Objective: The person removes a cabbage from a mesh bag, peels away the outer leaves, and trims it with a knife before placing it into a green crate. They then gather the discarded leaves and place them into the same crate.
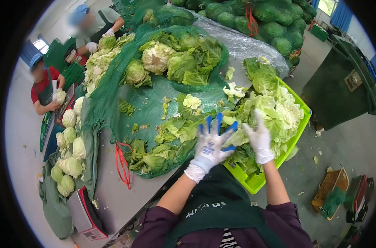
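Note:
My left hand (211, 144), in a white glove with blue fingertips, is open with its fingers spread. It hovers over or rests against loose leaves at the near edge of the green mesh net (148, 101); contact cannot be made out. My right hand (261, 138), in a thin white glove, is partly blurred, thumb apart from the fingers and no object visible in it. It lies over the cabbage leaves (285, 109) heaped in a lime-green crate (305, 111). Several cabbages (157, 58) and green trimmings (171, 132) lie on the net.
Trimmed cabbages (72, 165) line the table's left side near a red tie (122, 165). Two people work at the far left. Full net sacks (274, 25) are stacked behind. A dark green bin (336, 82) and a yellow crate (330, 192) stand on the right floor.

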Demonstrator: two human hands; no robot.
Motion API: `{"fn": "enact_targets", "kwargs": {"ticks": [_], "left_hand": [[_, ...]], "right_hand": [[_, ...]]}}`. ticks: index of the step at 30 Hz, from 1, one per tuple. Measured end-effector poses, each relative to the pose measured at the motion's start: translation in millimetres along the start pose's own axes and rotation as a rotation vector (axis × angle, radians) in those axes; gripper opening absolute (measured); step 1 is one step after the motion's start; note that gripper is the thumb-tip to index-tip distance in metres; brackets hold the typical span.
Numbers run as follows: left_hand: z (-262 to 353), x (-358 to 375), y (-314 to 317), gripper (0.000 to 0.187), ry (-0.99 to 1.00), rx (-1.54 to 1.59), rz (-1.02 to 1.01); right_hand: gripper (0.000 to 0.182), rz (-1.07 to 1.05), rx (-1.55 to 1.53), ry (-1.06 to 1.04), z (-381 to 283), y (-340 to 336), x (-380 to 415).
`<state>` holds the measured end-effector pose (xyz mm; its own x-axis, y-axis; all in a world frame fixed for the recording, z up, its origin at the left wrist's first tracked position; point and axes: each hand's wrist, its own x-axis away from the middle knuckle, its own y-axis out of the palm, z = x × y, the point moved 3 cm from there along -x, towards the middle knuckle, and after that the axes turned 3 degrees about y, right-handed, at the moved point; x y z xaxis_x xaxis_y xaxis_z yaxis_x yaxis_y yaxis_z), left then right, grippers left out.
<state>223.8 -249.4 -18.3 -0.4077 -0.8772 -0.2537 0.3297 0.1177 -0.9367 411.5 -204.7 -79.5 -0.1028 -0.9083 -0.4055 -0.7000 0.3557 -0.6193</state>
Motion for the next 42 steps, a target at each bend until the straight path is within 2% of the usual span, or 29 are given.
{"fn": "enact_targets", "kwargs": {"ticks": [1,2,3,4,6,7,8,10,11,12,15,16,18,19,21,22,24,26,27,28,30,32,34,35,36,38,39,41,42], "left_hand": [[-11,3,7,0.078,-0.062,-0.095,-0.063],[-27,10,17,0.077,-0.120,-0.192,-0.138],[-42,18,21,0.077,-0.225,-0.219,-0.213],[-63,29,30,0.076,-0.245,-0.249,-0.177],[-84,49,40,0.069,-0.114,-0.154,-0.084],[-78,50,30,0.054,-0.023,-0.216,-0.081],[-88,55,34,0.054,0.001,-0.208,-0.083],[-135,67,33,0.041,-0.163,-0.111,0.070],[-149,68,22,0.036,-0.200,-0.027,0.099],[-160,72,7,0.032,-0.242,0.057,0.127],[-201,106,-19,0.031,-0.324,0.235,0.034],[-223,127,-17,0.032,-0.264,0.260,0.092],[-250,165,-20,0.035,-0.426,0.396,0.050],[-247,175,-26,0.035,-0.437,0.395,0.056],[-243,194,-40,0.037,-0.603,0.821,0.227],[-239,204,-44,0.037,-0.611,0.822,0.239],[-232,219,-51,0.039,-0.620,0.660,0.044],[-217,233,-76,0.037,-0.619,0.646,0.074],[-218,249,-84,0.037,-0.708,0.724,0.096],[-220,266,-90,0.036,-0.796,0.803,0.119],[-231,303,-112,0.037,-0.744,0.670,0.060],[-237,352,-129,0.036,-0.787,0.859,0.211],[-251,386,-145,0.037,-0.889,0.695,0.305],[-261,396,-153,0.039,-0.910,0.651,0.331],[-284,413,-158,0.038,-0.901,0.487,0.292],[-333,445,-157,0.036,-0.872,0.382,0.356],[-349,445,-157,0.036,-0.872,0.377,0.367],[-373,439,-162,0.038,-1.092,-0.265,0.063],[-368,403,-181,0.044,-1.039,-0.162,-0.148]], "right_hand": [[0.093,-0.167,0.085,0.143,-14,8,-3],[0.099,-0.379,0.158,0.351,-38,9,-11],[0.097,-0.344,0.182,0.306,-42,21,-13],[0.096,-0.308,0.207,0.269,-33,35,-12],[0.079,-0.164,0.240,0.081,14,64,-10],[0.046,-0.027,0.251,0.048,35,72,-11],[0.046,-0.012,0.263,0.065,36,64,-16],[0.022,0.039,0.299,0.257,30,40,-31],[0.019,0.124,0.346,0.256,30,26,-37],[0.020,0.112,0.363,0.342,35,15,-42],[0.025,0.066,0.403,0.389,55,0,-54],[0.028,0.026,0.377,0.446,56,-3,-60],[0.039,-0.105,0.301,0.552,61,-6,-73],[0.040,-0.088,0.241,0.535,54,-9,-77],[0.041,-0.074,0.181,0.511,42,-10,-85],[0.040,0.014,0.215,0.437,33,-11,-91],[0.039,0.105,0.241,0.341,14,-7,-107],[0.045,0.090,0.275,0.225,-3,6,-119],[0.042,-0.015,0.228,0.178,-17,9,-125],[0.042,-0.016,0.227,0.164,-22,17,-130],[0.039,-0.090,0.058,-0.026,-37,39,-137],[0.040,-0.176,0.096,0.001,-66,43,-135],[0.044,-0.274,0.018,-0.184,-88,51,-131],[0.044,-0.398,0.175,-0.074,-95,51,-130],[0.044,-0.394,0.171,-0.081,-93,51,-130],[0.042,-0.429,0.247,-0.134,-87,53,-130],[0.037,-0.498,0.311,-0.081,-106,35,-128],[0.037,-0.530,0.335,-0.070,-92,30,-132],[0.037,-0.566,0.365,-0.047,-85,28,-135]]}}
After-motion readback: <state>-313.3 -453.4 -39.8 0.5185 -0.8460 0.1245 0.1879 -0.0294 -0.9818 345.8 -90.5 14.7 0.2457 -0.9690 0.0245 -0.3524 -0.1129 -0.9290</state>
